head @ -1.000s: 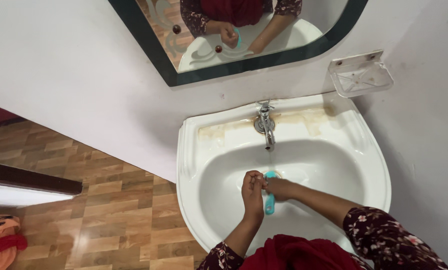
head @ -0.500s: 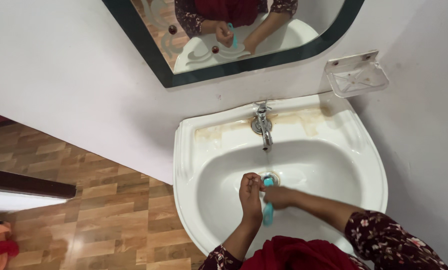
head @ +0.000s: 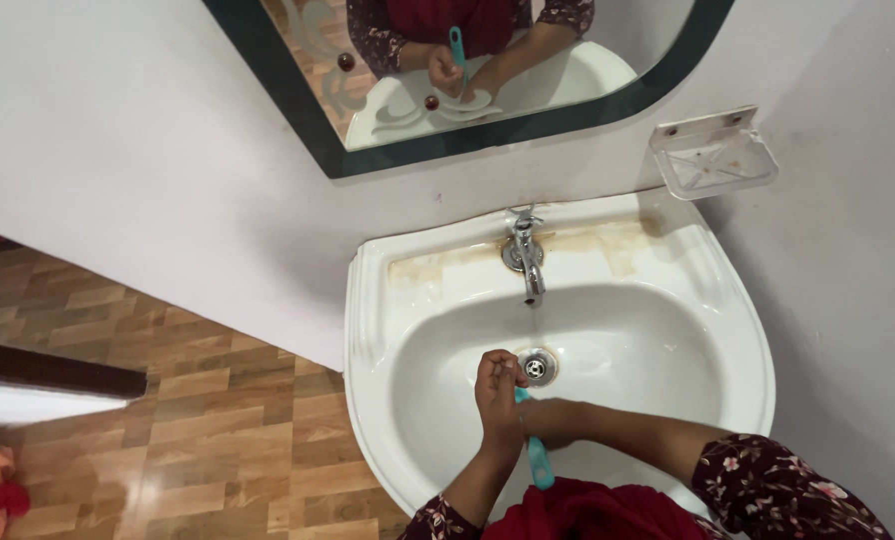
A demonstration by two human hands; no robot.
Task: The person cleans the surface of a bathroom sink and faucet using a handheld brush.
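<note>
The fingers of the left hand [head: 500, 388] are curled shut, pinching the upper end of a teal toothbrush [head: 538, 458]; the right hand [head: 553, 420] grips its handle just below. Both hover over the white basin [head: 668, 340], beside the drain [head: 537, 367]. No stream is visible at the tap [head: 527, 262], so rinsing looks about finished.
</note>
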